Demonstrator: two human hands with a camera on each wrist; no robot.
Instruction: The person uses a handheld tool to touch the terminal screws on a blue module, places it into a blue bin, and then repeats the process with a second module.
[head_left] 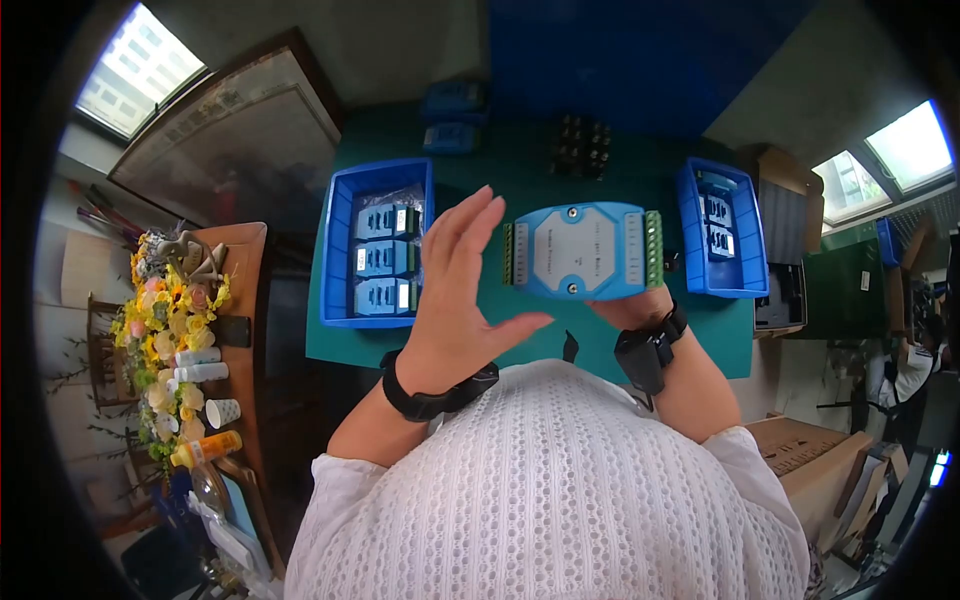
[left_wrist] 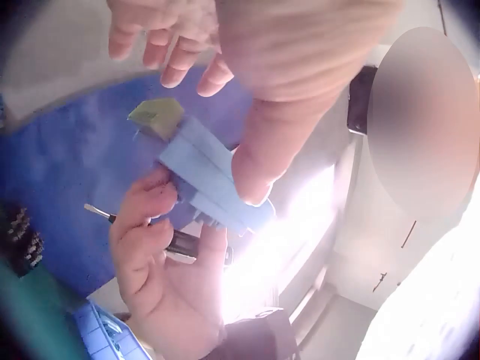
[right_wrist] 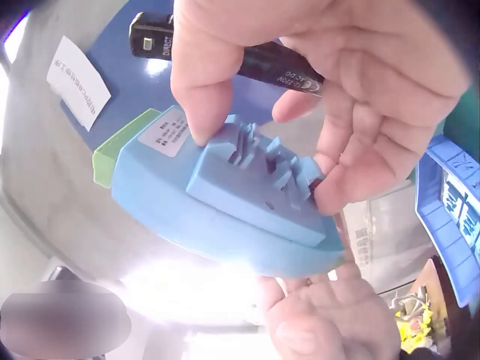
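Observation:
A blue electronic module [head_left: 585, 250] with a grey label face and green screw terminal blocks [head_left: 654, 250] at both ends is held up over the table. My right hand [head_left: 640, 306] pinches it from beneath, thumb and fingertips on the clip part of its back in the right wrist view. That same hand also holds a black tester screwdriver [right_wrist: 281, 69], whose metal tip sticks out in the left wrist view. My left hand [head_left: 455, 275] is beside the module's left end, fingers straight and thumb spread, gripping nothing.
A blue bin [head_left: 328, 250] with several similar modules stands on the left of the green table [head_left: 480, 345]. Another blue bin [head_left: 765, 250] with modules is at the right. More blue modules [head_left: 452, 137] and dark small parts [head_left: 580, 145] lie at the back.

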